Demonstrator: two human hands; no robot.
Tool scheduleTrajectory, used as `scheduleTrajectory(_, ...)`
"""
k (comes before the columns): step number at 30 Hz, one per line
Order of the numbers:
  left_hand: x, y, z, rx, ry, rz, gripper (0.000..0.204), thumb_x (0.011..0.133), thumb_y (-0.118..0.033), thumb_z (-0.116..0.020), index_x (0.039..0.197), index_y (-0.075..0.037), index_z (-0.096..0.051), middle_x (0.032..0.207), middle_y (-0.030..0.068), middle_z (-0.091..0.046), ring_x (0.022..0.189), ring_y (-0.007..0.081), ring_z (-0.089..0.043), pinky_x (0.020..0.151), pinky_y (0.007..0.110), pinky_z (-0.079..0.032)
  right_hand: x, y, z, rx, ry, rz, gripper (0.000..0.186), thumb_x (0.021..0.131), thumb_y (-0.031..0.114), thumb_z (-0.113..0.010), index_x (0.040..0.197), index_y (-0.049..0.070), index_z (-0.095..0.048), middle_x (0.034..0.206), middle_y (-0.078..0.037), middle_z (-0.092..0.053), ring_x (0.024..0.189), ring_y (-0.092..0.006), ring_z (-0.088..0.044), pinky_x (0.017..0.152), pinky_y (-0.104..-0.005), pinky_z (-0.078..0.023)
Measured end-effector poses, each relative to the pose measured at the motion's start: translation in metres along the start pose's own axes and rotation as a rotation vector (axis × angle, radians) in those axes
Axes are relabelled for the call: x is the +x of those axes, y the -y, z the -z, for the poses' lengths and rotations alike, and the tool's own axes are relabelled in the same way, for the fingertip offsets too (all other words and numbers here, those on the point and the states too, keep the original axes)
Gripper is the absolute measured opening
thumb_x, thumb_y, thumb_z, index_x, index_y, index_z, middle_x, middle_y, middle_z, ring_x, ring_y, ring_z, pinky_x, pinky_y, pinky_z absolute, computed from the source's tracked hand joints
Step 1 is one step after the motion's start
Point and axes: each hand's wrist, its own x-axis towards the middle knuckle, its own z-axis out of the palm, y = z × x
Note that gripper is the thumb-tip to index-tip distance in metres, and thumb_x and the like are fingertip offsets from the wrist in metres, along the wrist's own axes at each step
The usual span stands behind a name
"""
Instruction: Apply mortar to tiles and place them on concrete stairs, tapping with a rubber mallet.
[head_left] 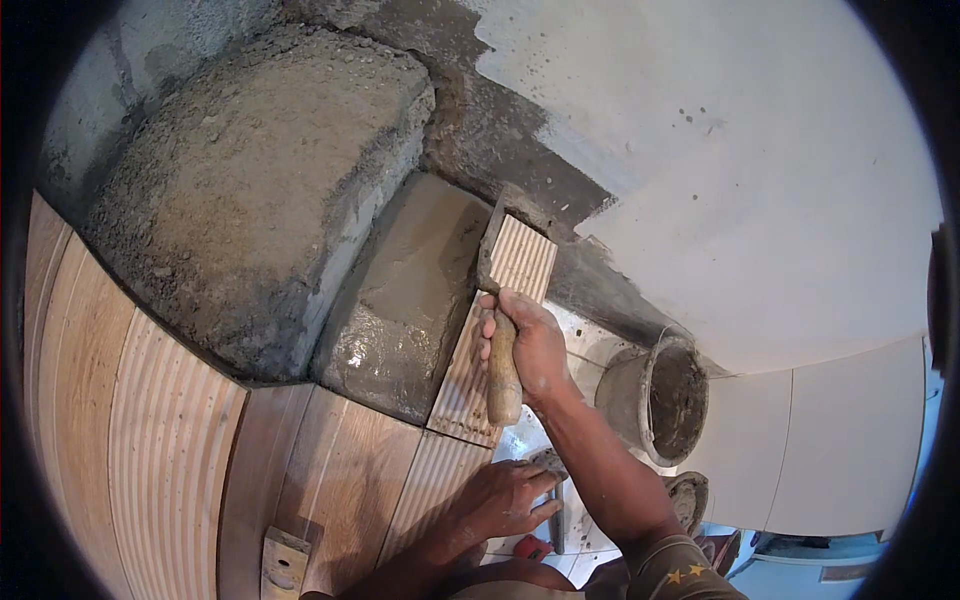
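Note:
My right hand (533,345) is closed around the wooden handle of a trowel (504,375). Its mortar-smeared blade lies along the edge where a ribbed wood-look tile strip (522,257) meets a bed of wet grey mortar (405,285). Lower down, my left hand (505,500) hovers over or rests by the step's front edge, beside the nearer ribbed tile (440,485). Its fingers are bent and apart, with nothing visible in them. The mortar bed is smooth and shiny in places and fills the step up to the ribbed strip.
A rough concrete step (260,190) rises left of the mortar. Wood-look tiles (340,455) cover the nearer steps, with a small level-like block (285,563) on them. On the right stand a mortar-caked bucket (650,400) and a smaller container (688,500), beside a white wall (760,200).

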Motion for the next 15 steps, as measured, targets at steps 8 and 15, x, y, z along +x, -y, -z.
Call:
scheduleTrajectory(8, 0.003, -0.004, 0.008, -0.043, 0.022, 0.031, 0.034, 0.092, -0.03, -0.076, 0.116, -0.006, -0.075, 0.105, 0.0128, -0.076, 0.095, 0.0333, -0.074, 0.085, 0.045, -0.06, 0.008, -0.003, -0.001, 0.029, -0.013, -0.032, 0.032, 0.113, 0.033, -0.05, 0.115, 0.002, -0.06, 0.077, -0.002, -0.061, 0.056, -0.0156, -0.059, 0.049, -0.0312, -0.051)
scheduleTrajectory(15, 0.004, -0.004, 0.008, -0.042, 0.038, 0.033, 0.037, 0.093, -0.03, -0.076, 0.122, -0.008, -0.073, 0.114, 0.0125, -0.077, 0.102, 0.034, -0.075, 0.088, 0.046, -0.06, 0.017, -0.012, -0.008, 0.082, -0.06, -0.013, 0.029, 0.112, 0.03, -0.052, 0.111, 0.003, -0.06, 0.075, -0.004, -0.06, 0.055, -0.0186, -0.059, 0.049, -0.0331, -0.051)
